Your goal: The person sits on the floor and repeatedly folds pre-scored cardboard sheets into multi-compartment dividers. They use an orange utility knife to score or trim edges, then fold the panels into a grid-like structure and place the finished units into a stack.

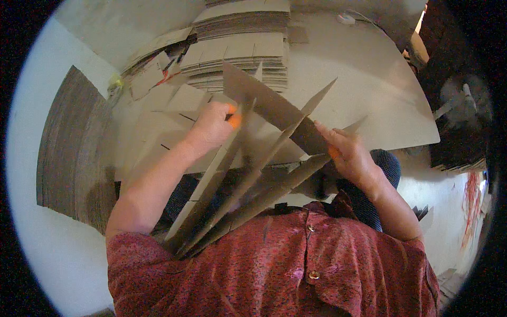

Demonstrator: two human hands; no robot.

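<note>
Several slotted cardboard strips (256, 177) stand fanned out in front of my chest, their lower ends close to my shirt. Another brown cardboard strip (264, 100) runs across their far ends, forming part of a partition with them. My left hand (211, 127) is closed on the upper part of one fanned strip, with orange covers on its fingertips. Over at the crossing strip's right end, my right hand (350, 157) pinches the cardboard, fingers along the edge and thumb partly hidden. Loose slotted cardboard pieces (182, 108) lie flat on the table beyond my left forearm.
Stacks of slotted cardboard (232, 53) fill the far middle of the pale table (369, 100). Red string (168, 77) lies left of them. A tall pile of cardboard sheets (74, 153) stands at the left. Red strands (471, 206) hang at the far right.
</note>
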